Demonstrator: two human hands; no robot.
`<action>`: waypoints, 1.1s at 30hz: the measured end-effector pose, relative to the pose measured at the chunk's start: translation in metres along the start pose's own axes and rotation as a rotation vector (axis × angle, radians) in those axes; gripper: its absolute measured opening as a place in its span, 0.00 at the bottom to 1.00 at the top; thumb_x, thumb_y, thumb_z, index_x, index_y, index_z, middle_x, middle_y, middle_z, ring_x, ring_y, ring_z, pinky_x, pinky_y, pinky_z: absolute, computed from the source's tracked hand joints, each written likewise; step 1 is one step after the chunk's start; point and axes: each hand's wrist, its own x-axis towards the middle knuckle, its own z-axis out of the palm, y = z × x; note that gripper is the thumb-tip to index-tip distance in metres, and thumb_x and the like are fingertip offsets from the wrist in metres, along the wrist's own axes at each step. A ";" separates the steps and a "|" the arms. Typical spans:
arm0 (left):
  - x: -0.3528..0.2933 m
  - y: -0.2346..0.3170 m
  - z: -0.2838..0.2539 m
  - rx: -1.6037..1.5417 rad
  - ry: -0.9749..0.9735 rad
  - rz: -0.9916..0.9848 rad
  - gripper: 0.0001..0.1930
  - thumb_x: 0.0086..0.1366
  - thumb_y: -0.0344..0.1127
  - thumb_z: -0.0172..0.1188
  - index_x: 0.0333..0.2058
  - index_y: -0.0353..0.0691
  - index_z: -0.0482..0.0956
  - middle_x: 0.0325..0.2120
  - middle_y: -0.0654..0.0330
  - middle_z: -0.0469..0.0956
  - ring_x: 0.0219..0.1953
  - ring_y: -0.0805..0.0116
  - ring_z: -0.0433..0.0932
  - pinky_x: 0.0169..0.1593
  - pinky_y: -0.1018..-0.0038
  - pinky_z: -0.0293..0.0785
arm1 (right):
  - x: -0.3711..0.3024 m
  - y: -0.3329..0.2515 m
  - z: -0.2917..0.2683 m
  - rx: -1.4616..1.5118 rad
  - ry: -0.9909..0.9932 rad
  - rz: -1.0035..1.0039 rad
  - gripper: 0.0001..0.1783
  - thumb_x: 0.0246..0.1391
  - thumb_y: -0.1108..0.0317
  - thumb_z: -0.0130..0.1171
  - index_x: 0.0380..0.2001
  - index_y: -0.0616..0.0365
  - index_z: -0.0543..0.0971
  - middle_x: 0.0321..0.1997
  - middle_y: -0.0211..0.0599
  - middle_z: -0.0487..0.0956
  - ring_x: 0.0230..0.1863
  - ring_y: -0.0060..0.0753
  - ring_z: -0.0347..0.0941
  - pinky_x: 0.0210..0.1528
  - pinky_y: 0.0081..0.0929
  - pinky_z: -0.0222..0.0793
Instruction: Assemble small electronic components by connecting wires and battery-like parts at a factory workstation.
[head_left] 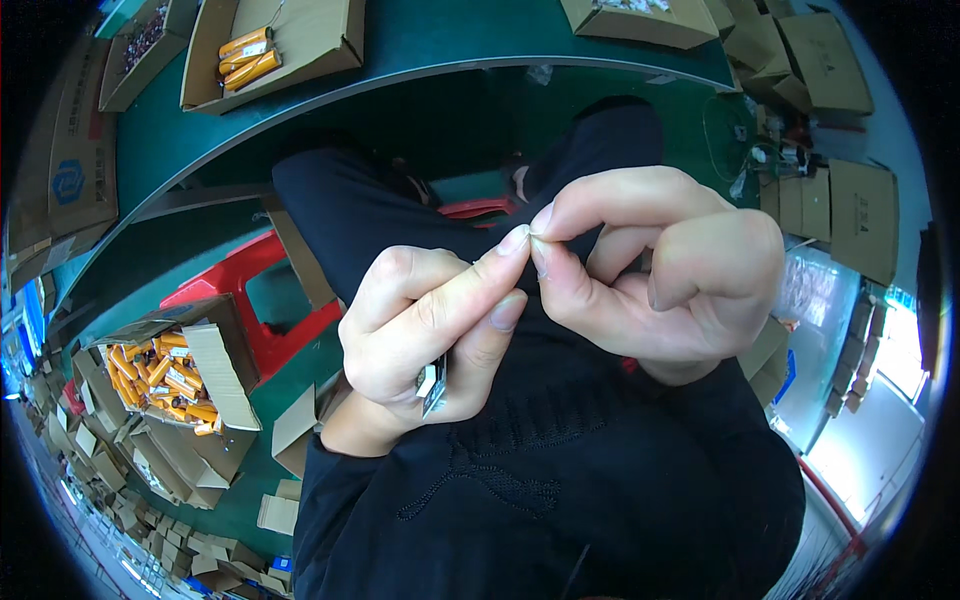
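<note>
In front of my chest both hands meet at the fingertips. My left hand (418, 315) is closed around a small flat dark-and-silver part (432, 386), whose end sticks out beside the palm; most of it is hidden by the fingers. The left forefinger tip touches the tips of my right hand (665, 275). Thumb and forefinger of the right hand are pinched together, with the other fingers curled in. Whatever sits in that pinch is too small to make out.
A green workbench (420, 45) curves across the top, carrying a cardboard tray (320, 50) with orange cylinders (248, 58). Lower left, a carton (225, 365) full of orange cylinders stands by a red plastic stool (240, 285). Cardboard boxes (860, 220) stack up at right.
</note>
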 end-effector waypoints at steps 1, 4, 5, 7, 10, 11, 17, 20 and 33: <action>0.000 0.000 0.000 0.004 -0.004 -0.003 0.19 0.57 0.22 0.68 0.49 0.35 0.87 0.30 0.61 0.75 0.27 0.74 0.69 0.29 0.81 0.68 | 0.000 0.000 0.001 0.012 0.006 0.002 0.27 0.42 0.91 0.69 0.24 0.51 0.61 0.43 0.55 0.83 0.16 0.16 0.64 0.17 0.09 0.60; 0.001 -0.003 0.000 -0.090 0.002 -0.024 0.18 0.58 0.23 0.68 0.49 0.35 0.87 0.30 0.61 0.74 0.27 0.74 0.69 0.29 0.81 0.67 | -0.001 0.001 0.003 0.050 0.037 0.014 0.28 0.41 0.91 0.69 0.23 0.51 0.60 0.42 0.55 0.83 0.15 0.16 0.64 0.17 0.09 0.59; 0.000 -0.004 0.000 -0.138 0.006 -0.036 0.18 0.58 0.23 0.68 0.49 0.34 0.86 0.30 0.62 0.74 0.27 0.74 0.69 0.29 0.81 0.67 | -0.002 0.001 0.003 0.069 0.051 0.021 0.28 0.40 0.91 0.69 0.23 0.51 0.60 0.42 0.55 0.83 0.15 0.16 0.64 0.17 0.08 0.58; -0.001 -0.006 0.002 -0.186 0.006 -0.041 0.18 0.59 0.24 0.67 0.49 0.34 0.86 0.30 0.62 0.74 0.27 0.74 0.68 0.29 0.81 0.67 | -0.003 0.001 0.004 0.084 0.069 0.023 0.29 0.40 0.91 0.69 0.23 0.51 0.59 0.41 0.55 0.83 0.15 0.15 0.64 0.16 0.08 0.58; -0.006 -0.008 0.006 -0.456 0.037 -0.177 0.16 0.62 0.26 0.66 0.50 0.34 0.86 0.29 0.62 0.73 0.27 0.75 0.68 0.29 0.81 0.65 | -0.004 -0.007 0.012 0.195 0.209 0.203 0.27 0.38 0.86 0.70 0.13 0.51 0.60 0.37 0.38 0.84 0.20 0.17 0.67 0.20 0.12 0.59; -0.006 -0.009 0.007 -0.546 0.046 -0.225 0.16 0.63 0.27 0.65 0.50 0.34 0.86 0.29 0.62 0.73 0.28 0.75 0.68 0.29 0.81 0.65 | -0.004 -0.007 0.013 0.233 0.255 0.264 0.28 0.37 0.85 0.71 0.09 0.51 0.60 0.36 0.33 0.85 0.22 0.18 0.68 0.21 0.13 0.60; -0.006 -0.011 0.012 -0.791 0.048 -0.285 0.15 0.66 0.28 0.62 0.51 0.31 0.85 0.30 0.61 0.72 0.25 0.76 0.66 0.27 0.82 0.62 | -0.005 -0.002 0.014 0.287 0.265 0.208 0.27 0.37 0.86 0.71 0.10 0.51 0.61 0.36 0.39 0.84 0.22 0.19 0.68 0.20 0.13 0.59; -0.001 -0.001 0.013 -1.052 0.027 -0.426 0.16 0.68 0.28 0.60 0.52 0.29 0.83 0.30 0.60 0.72 0.21 0.77 0.65 0.25 0.82 0.61 | -0.005 0.003 0.017 0.372 0.322 0.121 0.27 0.39 0.86 0.70 0.11 0.52 0.62 0.37 0.40 0.84 0.22 0.21 0.68 0.20 0.13 0.60; -0.004 -0.008 0.032 -1.383 0.037 -0.399 0.17 0.71 0.29 0.57 0.55 0.27 0.80 0.31 0.58 0.71 0.18 0.78 0.63 0.22 0.83 0.59 | -0.009 0.016 0.007 0.372 0.173 -0.060 0.31 0.43 0.89 0.71 0.37 0.51 0.61 0.43 0.56 0.81 0.24 0.26 0.77 0.24 0.11 0.71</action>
